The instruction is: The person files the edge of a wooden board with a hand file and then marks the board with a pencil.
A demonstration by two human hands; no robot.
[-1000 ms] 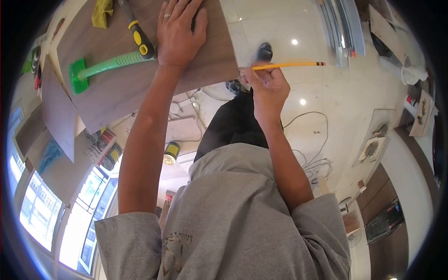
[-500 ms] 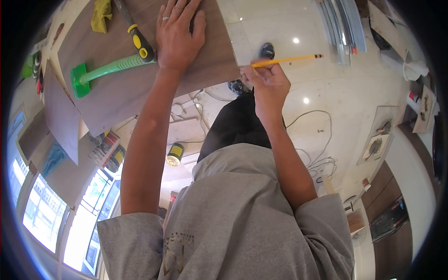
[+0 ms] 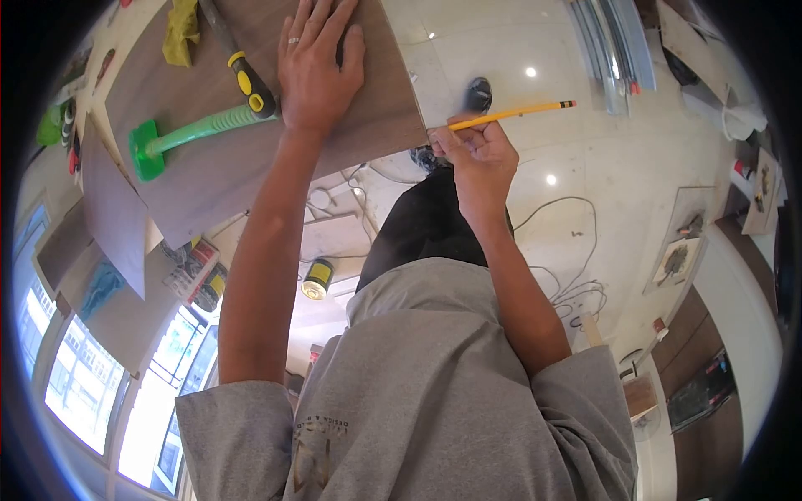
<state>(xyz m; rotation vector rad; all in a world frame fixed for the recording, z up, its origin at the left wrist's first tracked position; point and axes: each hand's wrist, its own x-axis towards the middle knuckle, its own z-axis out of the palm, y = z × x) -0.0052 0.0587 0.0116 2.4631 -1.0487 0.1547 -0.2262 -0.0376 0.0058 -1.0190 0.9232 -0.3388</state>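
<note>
My left hand (image 3: pixel 317 71), a ring on one finger, lies flat with fingers spread on a brown wood-grain board (image 3: pixel 251 154). My right hand (image 3: pixel 474 159) grips a yellow pencil (image 3: pixel 522 111), whose tip meets the board's right corner while its eraser end points right. Just left of my left hand, a green-handled mallet (image 3: pixel 188 132) and a tool with a yellow-and-black handle (image 3: pixel 248 79) rest on the board. A yellow cloth (image 3: pixel 180 29) lies at the board's far end.
The glossy tiled floor (image 3: pixel 585 150) carries loose cables (image 3: pixel 568 292), a yellow-labelled can (image 3: pixel 317 278) and a small black object (image 3: pixel 477 90). Metal profiles (image 3: pixel 614 46) lie top right. More brown boards (image 3: pixel 113 217) sit at left, and small panels (image 3: pixel 677 259) at right.
The pencil's eraser end has tipped up slightly in my right hand. My left hand stays pressed on the board. The view has shifted a little.
</note>
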